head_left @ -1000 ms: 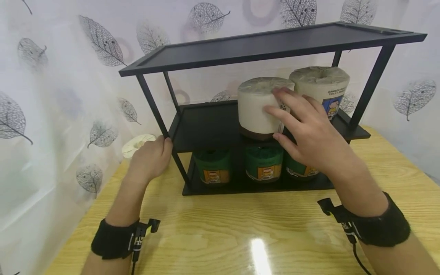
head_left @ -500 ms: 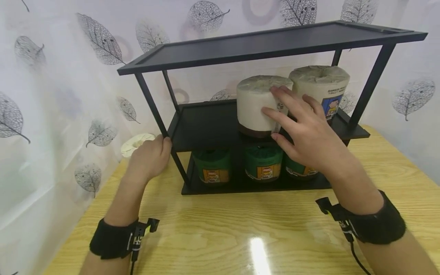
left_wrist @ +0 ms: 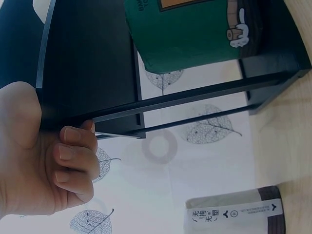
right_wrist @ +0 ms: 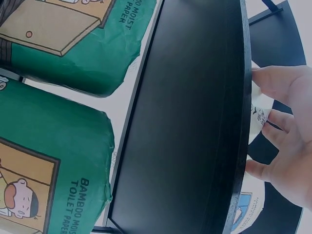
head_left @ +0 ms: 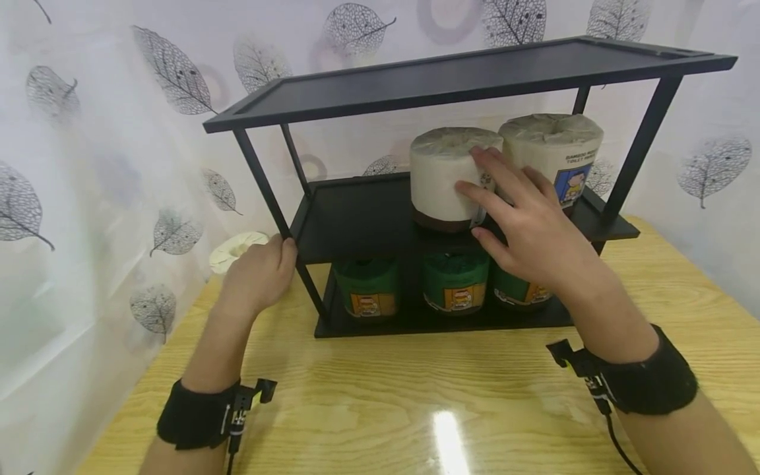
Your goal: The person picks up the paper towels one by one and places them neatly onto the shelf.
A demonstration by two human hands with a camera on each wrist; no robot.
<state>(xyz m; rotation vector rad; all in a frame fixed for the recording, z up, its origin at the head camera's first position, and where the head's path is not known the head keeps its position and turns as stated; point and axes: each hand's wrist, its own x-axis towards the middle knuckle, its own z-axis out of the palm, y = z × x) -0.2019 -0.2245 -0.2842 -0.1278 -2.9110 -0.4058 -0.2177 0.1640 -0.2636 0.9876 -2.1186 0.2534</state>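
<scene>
My left hand grips the black shelf rack at its left front post, level with the middle shelf. In the left wrist view its fingers curl in beside the shelf corner. My right hand reaches to the middle shelf, fingers spread, fingertips against the right side of a white toilet paper roll. That roll stands upright with a dark band round its base. Just right of it and partly behind my hand stands a second white toilet paper roll with a blue cartoon picture.
Several green toilet paper rolls stand on the bottom shelf. Another pale roll, partly hidden behind my left hand, stands on the wooden table left of the rack. A leaf-print curtain hangs behind and to the left.
The white roll at my right fingertips has shifted slightly back on the middle shelf, my right hand following a little. My left hand keeps its place on the rack.
</scene>
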